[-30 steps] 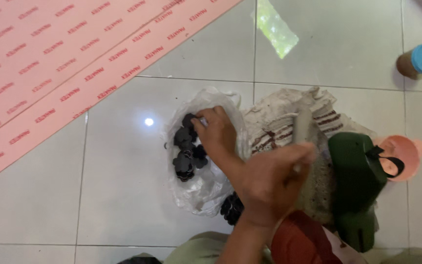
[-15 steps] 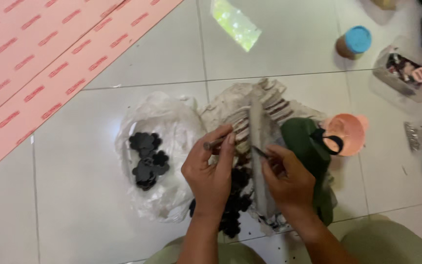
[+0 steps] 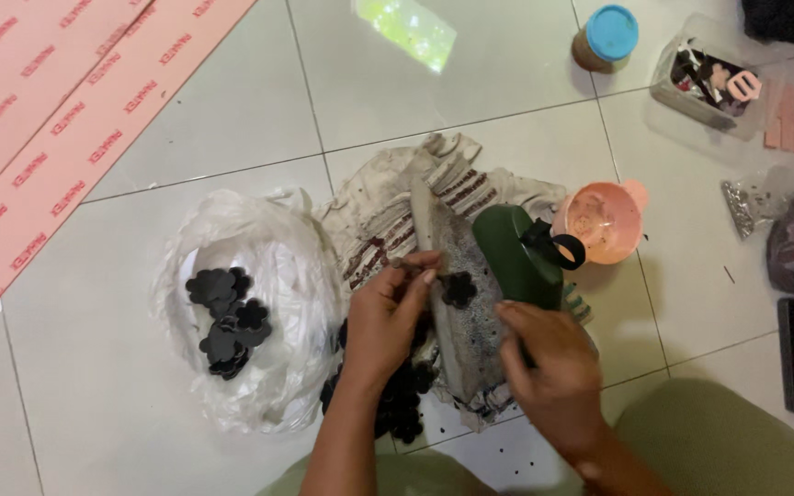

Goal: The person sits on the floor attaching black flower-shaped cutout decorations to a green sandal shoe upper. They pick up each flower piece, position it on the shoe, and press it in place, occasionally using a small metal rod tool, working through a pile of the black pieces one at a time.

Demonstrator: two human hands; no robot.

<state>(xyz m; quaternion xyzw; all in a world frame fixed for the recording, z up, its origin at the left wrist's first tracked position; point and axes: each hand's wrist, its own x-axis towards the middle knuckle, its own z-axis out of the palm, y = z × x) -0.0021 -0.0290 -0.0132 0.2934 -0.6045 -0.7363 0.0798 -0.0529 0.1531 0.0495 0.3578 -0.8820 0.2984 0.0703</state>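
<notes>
Black flower-shaped cutout (image 3: pixel 459 288) lying flat on a grey speckled board (image 3: pixel 467 303), board tilted over stained cloth

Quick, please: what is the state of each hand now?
Left hand: closed, pinching a thin tool.
Right hand: closed, gripping the grey board.

a home floor used as a small craft workplace: the person sits on glossy white floor tiles (image 3: pixel 232 119) with materials spread around a stained work cloth (image 3: pixel 388 207). left of the cloth lies a white plastic bag (image 3: pixel 287 276) of black flower-shaped cutouts (image 3: pixel 225 317); far left of it, pink foam sheets (image 3: pixel 39 119). right of the cloth stand a pink bowl (image 3: pixel 602 223), a blue-lidded jar (image 3: pixel 605 39) and a clear box of bits (image 3: pixel 705 78).
</notes>
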